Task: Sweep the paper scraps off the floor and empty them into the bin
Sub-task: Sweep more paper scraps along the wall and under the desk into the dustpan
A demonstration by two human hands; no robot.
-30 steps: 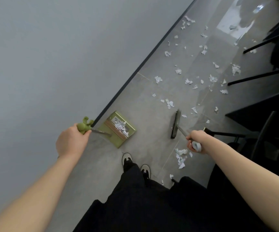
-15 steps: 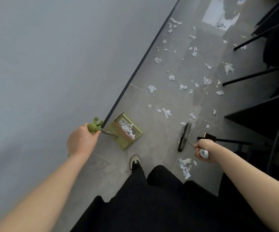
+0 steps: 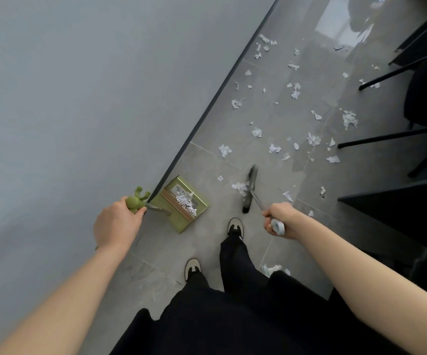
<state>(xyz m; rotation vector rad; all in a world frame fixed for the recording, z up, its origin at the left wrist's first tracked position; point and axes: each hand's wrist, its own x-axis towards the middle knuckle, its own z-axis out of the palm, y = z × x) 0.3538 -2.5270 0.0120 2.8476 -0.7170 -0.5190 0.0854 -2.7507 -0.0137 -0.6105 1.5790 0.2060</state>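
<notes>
My left hand [image 3: 116, 222] grips the green handle of a long-stemmed green dustpan [image 3: 184, 204] that stands on the grey floor by the wall; white scraps lie inside it. My right hand [image 3: 277, 218] grips the grey handle of a broom whose dark head [image 3: 250, 192] rests on the floor to the right of the dustpan. One scrap [image 3: 239, 187] lies against the broom head. Several white paper scraps [image 3: 274, 148] are scattered over the tiles farther ahead, and a small heap [image 3: 271, 269] lies by my right leg.
A grey wall with a dark skirting strip [image 3: 207, 108] runs along the left. Black chair or table legs [image 3: 386, 138] and a dark furniture edge [image 3: 397, 201] stand on the right. My two shoes [image 3: 235, 228] stand just behind the dustpan and broom. No bin is in sight.
I have stepped forward, my right foot now ahead. The broom head moved left toward the dustpan and reached a scrap; the heap of scraps is now behind, by my leg.
</notes>
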